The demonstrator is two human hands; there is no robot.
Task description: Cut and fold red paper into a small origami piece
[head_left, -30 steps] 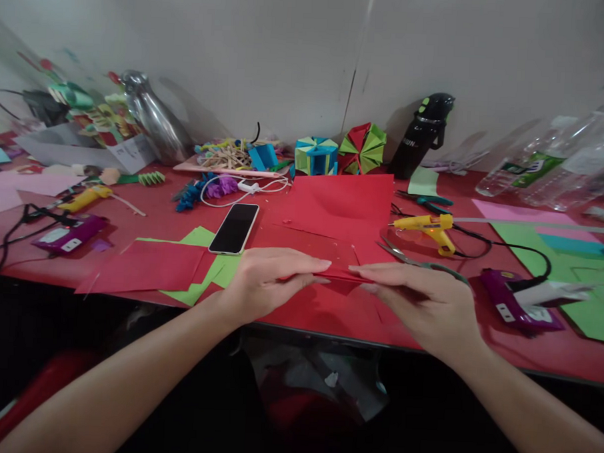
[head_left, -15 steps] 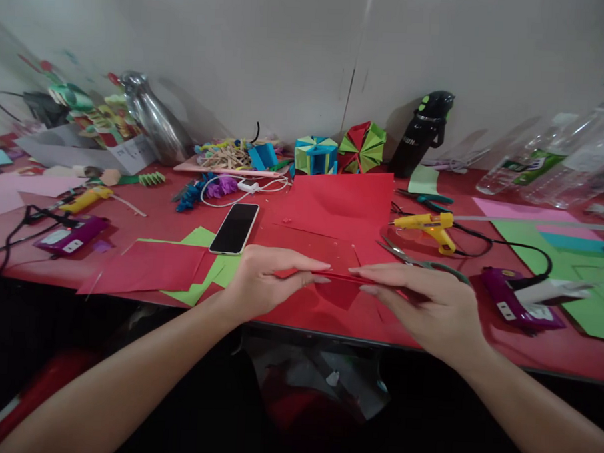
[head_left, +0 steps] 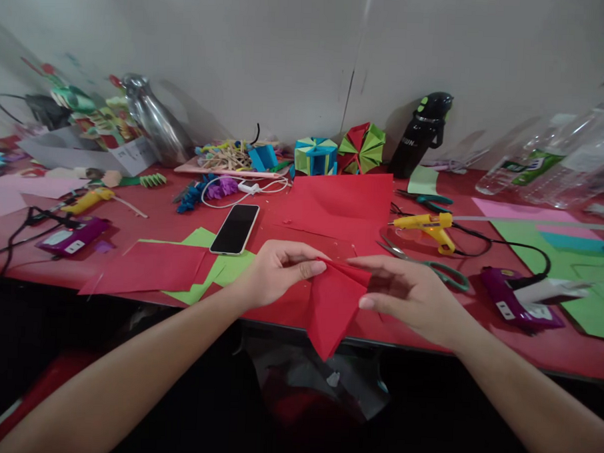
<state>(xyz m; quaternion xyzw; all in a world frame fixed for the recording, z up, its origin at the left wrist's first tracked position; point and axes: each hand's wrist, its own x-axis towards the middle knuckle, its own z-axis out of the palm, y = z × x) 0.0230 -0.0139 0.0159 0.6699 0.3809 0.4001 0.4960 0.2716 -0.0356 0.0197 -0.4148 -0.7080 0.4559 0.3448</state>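
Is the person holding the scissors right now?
No, the scissors lie on the table beside the right hand, while the left hand pinches folded red paper.

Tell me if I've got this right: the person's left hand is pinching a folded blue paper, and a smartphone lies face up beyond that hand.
Not quite: in the head view, the folded paper is red, not blue. The left hand is indeed pinching it, and the smartphone does lie face up beyond that hand.
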